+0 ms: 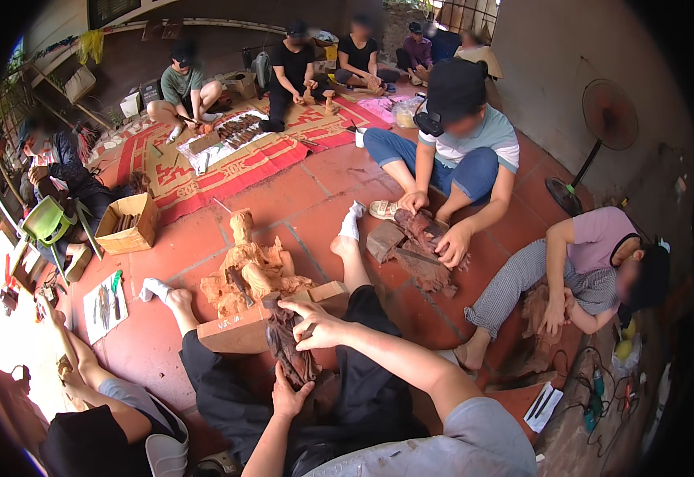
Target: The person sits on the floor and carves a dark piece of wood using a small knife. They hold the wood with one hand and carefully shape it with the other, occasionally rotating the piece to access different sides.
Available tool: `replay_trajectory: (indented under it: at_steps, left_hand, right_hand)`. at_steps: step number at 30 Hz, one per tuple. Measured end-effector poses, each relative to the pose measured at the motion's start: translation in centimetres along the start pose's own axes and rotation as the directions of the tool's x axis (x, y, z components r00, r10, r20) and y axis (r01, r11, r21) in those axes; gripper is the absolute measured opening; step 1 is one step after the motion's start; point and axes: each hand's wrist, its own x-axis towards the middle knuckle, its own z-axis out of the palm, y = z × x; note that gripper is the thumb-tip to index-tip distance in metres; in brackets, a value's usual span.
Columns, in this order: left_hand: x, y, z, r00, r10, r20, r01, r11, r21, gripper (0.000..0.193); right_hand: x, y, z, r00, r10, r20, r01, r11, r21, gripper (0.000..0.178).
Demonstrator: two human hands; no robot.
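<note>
A dark brown carved wooden figure [289, 342] stands nearly upright between my legs. My left hand [289, 396] grips it low down, thumb and fingers around its base. My right hand [315, 326] is at its upper part, with the index finger stretched toward the top and the thumb apart below; no tool shows in it. Just behind the figure lies a thick wooden block [235, 332] with writing on its side. Beyond the block, a larger pale orange wood carving [251, 266] rests on the tiles, a dark tool leaning on it.
Co-workers sit around me; one at front right works on a reddish carving [422, 234]. A cardboard box [128, 222] of tools and a green chair [47, 221] stand left. Tools lie on white paper [106, 308]. A fan [609, 115] and cables are right; a red mat [227, 187] lies beyond.
</note>
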Motion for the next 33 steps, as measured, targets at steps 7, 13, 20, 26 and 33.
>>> replay_trajectory:
  at_steps: [7,13,20,26,33]
  left_hand:
    - [0.2,-0.5,0.3,1.0,0.018,-0.007,-0.017,1.0,0.004,0.109]
    - [0.2,-0.2,-0.1,0.999,-0.026,0.019,0.026,1.0,0.005,0.11]
    - [0.2,-0.4,-0.1,1.0,-0.009,0.015,0.009,1.0,0.02,0.109]
    - [0.3,-0.3,0.2,0.999,-0.026,0.024,0.026,0.999,0.021,0.109]
    - [0.2,-0.5,0.1,1.0,0.009,0.007,-0.009,1.0,0.003,0.109]
  right_hand:
    - [0.0,1.0,-0.8,0.984,0.169,0.052,-0.176,0.969,0.174,0.017]
    - [-1.0,0.3,0.8,0.994,0.098,0.049,-0.098,0.995,-0.011,0.015]
    - [0.3,0.5,-0.5,0.971,0.22,0.089,-0.232,0.958,0.166,0.015]
    - [-0.8,0.3,1.5,0.995,0.104,0.007,-0.103,0.992,-0.069,0.015]
    - [0.3,0.5,0.3,0.98,0.198,0.0,-0.198,0.979,0.055,0.02]
